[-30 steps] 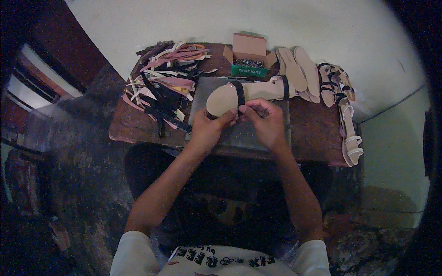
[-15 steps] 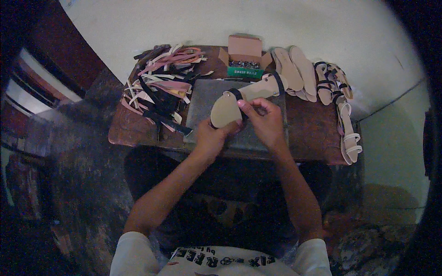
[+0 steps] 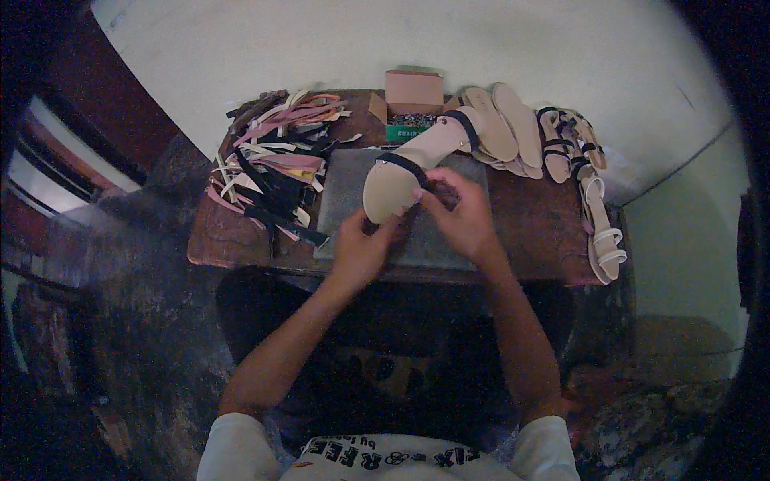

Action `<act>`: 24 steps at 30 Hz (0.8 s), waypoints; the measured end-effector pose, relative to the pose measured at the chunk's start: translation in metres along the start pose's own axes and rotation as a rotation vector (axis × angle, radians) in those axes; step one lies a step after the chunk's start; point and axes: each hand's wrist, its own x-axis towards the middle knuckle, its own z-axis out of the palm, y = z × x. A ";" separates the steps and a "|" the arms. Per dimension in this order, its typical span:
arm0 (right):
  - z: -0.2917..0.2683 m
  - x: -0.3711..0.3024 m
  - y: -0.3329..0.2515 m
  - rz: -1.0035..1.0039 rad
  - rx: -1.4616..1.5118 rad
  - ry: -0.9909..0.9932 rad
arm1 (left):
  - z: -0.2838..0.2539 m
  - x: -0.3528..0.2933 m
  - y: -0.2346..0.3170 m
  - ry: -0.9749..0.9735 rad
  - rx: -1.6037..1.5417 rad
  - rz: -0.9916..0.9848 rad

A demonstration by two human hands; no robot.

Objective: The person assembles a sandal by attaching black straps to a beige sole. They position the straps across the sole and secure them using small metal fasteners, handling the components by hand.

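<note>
A beige sandal sole (image 3: 389, 192) with black straps lies tilted between my two hands, above a grey slab. Its toe end points towards me and its heel end reaches away to the right. My left hand (image 3: 361, 244) grips the near edge of the toe end. Thumb and fingers of my right hand (image 3: 461, 212) pinch the black strap (image 3: 403, 163) at the right edge of the sole. That strap runs across the front part, with a small shiny spot at its left end. A second black strap (image 3: 463, 124) crosses the heel end.
On the brown table (image 3: 533, 228), a pile of cut straps (image 3: 281, 160) lies left of the grey slab (image 3: 341, 180). An open carton of nails (image 3: 414, 86) stands behind. To the right are loose soles (image 3: 517, 120), black-strapped sandals (image 3: 557, 148) and white-strapped sandals (image 3: 597, 224).
The sole has turned so more of its upper face shows, and the front strap now stretches across it in view. My right hand still pinches that strap; the view has shifted slightly.
</note>
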 end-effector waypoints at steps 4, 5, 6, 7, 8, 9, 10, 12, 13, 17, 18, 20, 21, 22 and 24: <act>-0.007 0.000 -0.005 0.048 -0.075 -0.037 | -0.010 0.003 0.012 0.112 0.145 0.078; -0.008 0.000 -0.005 0.037 -0.106 -0.034 | -0.011 0.005 0.014 0.147 0.158 0.127; -0.008 0.000 -0.005 0.032 -0.135 -0.052 | -0.013 0.007 0.013 0.169 0.145 0.167; -0.009 0.000 -0.006 0.026 -0.164 -0.069 | -0.015 0.012 0.010 0.190 0.133 0.206; -0.009 0.000 -0.008 0.021 -0.193 -0.086 | -0.017 0.015 0.007 0.210 0.120 0.245; -0.009 0.000 -0.011 0.022 -0.208 -0.104 | -0.018 0.016 0.006 0.211 0.114 0.253; -0.009 -0.001 -0.015 0.023 -0.224 -0.121 | -0.019 0.017 0.005 0.211 0.107 0.261; -0.009 -0.002 -0.021 0.028 -0.229 -0.155 | -0.023 0.020 0.001 0.214 0.135 0.302; -0.008 -0.003 -0.022 0.032 -0.219 -0.171 | -0.025 0.022 -0.002 0.217 0.168 0.335; -0.010 -0.003 -0.026 0.033 -0.196 -0.195 | -0.022 0.018 0.009 0.163 0.142 0.143; -0.010 -0.003 -0.025 0.033 -0.189 -0.194 | -0.022 0.018 0.008 0.170 0.170 0.174; -0.009 -0.003 -0.020 0.033 -0.175 -0.192 | -0.023 0.020 0.003 0.183 0.225 0.236; -0.009 -0.003 -0.022 0.031 -0.156 -0.195 | -0.024 0.022 0.000 0.185 0.223 0.232; -0.008 -0.003 -0.026 0.029 -0.138 -0.198 | -0.025 0.023 -0.003 0.188 0.220 0.228; -0.007 -0.003 -0.028 0.012 -0.125 -0.193 | -0.026 0.025 -0.005 0.183 0.194 0.216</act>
